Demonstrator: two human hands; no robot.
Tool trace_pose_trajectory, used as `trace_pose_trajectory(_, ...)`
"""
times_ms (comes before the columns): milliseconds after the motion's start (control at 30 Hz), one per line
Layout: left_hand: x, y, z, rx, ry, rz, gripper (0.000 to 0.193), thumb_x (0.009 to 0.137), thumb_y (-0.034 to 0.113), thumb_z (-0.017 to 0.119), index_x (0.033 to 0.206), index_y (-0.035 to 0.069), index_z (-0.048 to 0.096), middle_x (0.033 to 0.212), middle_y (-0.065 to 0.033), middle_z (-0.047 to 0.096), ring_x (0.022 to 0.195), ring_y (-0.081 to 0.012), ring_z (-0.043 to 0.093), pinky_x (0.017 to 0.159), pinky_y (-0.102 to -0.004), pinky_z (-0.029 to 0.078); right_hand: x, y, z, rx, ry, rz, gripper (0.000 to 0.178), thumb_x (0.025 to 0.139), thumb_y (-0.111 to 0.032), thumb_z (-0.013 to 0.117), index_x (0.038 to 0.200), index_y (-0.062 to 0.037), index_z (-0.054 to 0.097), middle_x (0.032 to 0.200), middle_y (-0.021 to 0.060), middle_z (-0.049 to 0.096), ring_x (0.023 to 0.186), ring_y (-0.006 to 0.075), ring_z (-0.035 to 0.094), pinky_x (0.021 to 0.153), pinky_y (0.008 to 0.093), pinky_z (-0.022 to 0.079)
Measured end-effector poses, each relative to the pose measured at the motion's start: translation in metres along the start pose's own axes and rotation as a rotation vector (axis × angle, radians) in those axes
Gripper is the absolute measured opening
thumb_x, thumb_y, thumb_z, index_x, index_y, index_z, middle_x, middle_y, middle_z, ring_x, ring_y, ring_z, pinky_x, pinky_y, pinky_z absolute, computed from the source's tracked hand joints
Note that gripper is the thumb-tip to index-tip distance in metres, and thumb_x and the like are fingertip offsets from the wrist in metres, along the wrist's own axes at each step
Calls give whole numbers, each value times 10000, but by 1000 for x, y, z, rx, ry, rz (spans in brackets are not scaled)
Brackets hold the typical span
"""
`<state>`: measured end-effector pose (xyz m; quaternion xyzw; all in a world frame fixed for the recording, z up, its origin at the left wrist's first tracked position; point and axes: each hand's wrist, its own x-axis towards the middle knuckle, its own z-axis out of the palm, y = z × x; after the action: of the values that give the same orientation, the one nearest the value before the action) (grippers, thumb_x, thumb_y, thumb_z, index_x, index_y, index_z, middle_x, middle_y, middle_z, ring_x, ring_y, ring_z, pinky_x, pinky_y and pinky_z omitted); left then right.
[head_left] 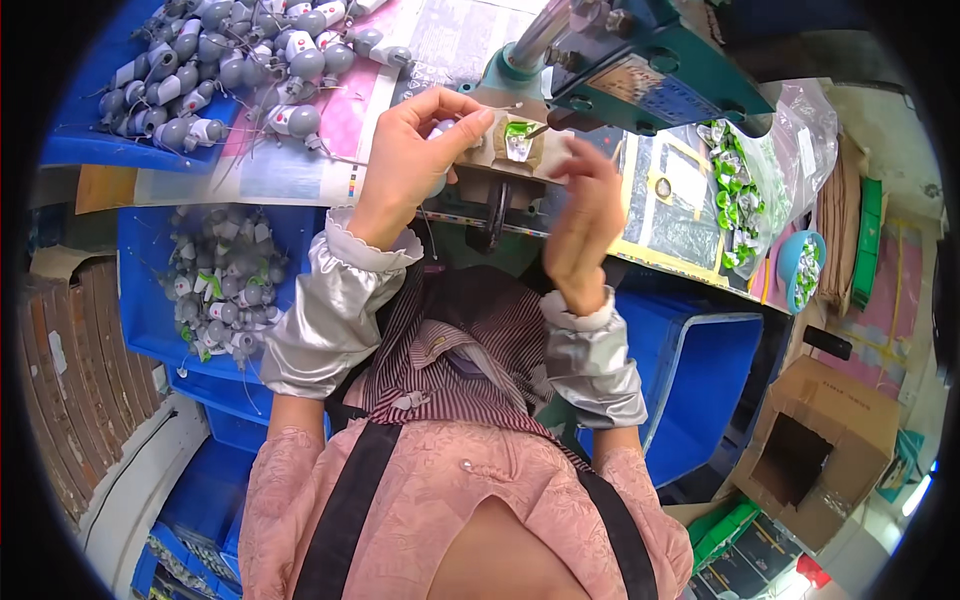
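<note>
My left grip (420,150) pinches a pale piece (441,129), likely light and stiff, best held mid-body; my blurred right grip (588,220) I can't tell.

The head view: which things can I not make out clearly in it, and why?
All in the head view:
Bare right hand: fingers blurred; whether they hold anything is unclear.
Small grey-and-white plastic piece in the bare left hand: mostly hidden by the fingers.
Teal metal press: top cut off by the picture's upper edge.
Brown cardboard box: shadow hides its inside.
</note>
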<state>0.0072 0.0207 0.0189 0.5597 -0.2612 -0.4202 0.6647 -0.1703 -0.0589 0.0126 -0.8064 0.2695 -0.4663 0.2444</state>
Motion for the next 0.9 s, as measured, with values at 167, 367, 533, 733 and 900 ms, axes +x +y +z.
trace_pose_trajectory(167,-3,-4,9,266,83,160,171,871,164,759,960,18,753,769,50,655,723,-31,563,640,-197,448,25,40,-64,219,130,464,333,1069,-258,495,1023,12,685,757,6,568,695,70,484,630,221,388)
trace_pose_trajectory(367,-9,-12,15,406,147,181,164,887,161,741,972,21,739,787,18,649,746,-68,559,702,-237,458,24,99,-122,98,253,551,349,1037,-286,580,799,-38,636,638,-21,569,554,35,451,514,195,354)
trace_pose_trajectory(533,-15,-19,18,497,175,365,133,879,137,744,942,22,722,804,-4,644,722,-97,571,681,-244,461,17,121,-120,-158,180,445,349,1045,-278,562,797,-39,621,624,-20,558,568,37,466,534,213,376)
trace_pose_trajectory(733,-39,-16,28,678,169,609,86,812,50,747,873,38,688,875,-82,671,785,-234,645,707,-330,519,28,112,-107,-216,135,372,361,1047,-296,555,805,-39,633,620,-3,568,555,52,482,517,228,375)
trace_pose_trajectory(900,-54,-25,42,930,112,818,121,770,59,724,862,87,652,1177,-32,681,790,-230,608,639,-323,536,43,55,-70,577,33,724,336,1052,-316,538,866,-53,633,643,13,595,507,60,493,440,179,334)
